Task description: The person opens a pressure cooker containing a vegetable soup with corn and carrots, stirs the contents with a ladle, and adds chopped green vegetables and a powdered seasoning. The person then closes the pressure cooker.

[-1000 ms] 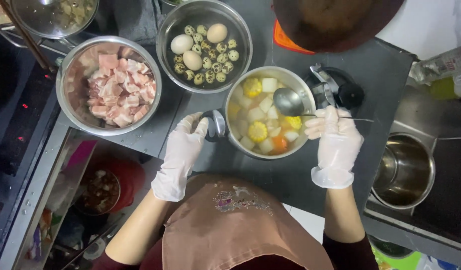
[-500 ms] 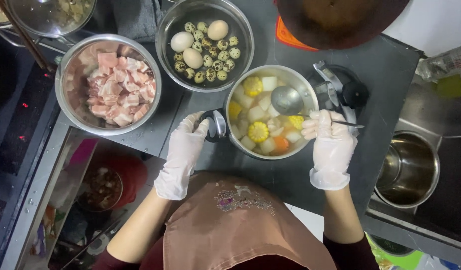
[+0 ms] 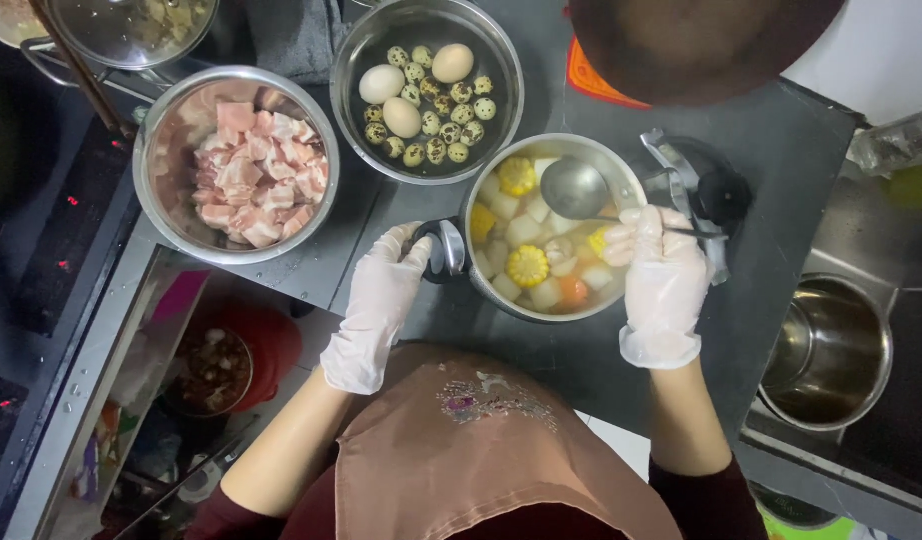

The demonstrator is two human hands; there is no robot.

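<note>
A steel pot (image 3: 491,180) of broth with corn pieces, white chunks and carrot stands on the dark counter in front of me. My left hand (image 3: 381,290), in a clear glove, grips the pot's side handle (image 3: 443,250). My right hand (image 3: 663,275), also gloved, holds the thin handle of a metal ladle (image 3: 573,188) whose bowl rests over the soup at the pot's far side.
A steel bowl of raw pork chunks (image 3: 243,170) sits at the left. A steel bowl of hen and quail eggs (image 3: 426,90) stands behind the pot. A lidded pan (image 3: 131,25) is at top left, a dark wok (image 3: 696,40) at top right, an empty steel pot (image 3: 831,350) at the right.
The ladle has shifted slightly within the pot while my right hand keeps its grip. My left hand stays on the pot handle.
</note>
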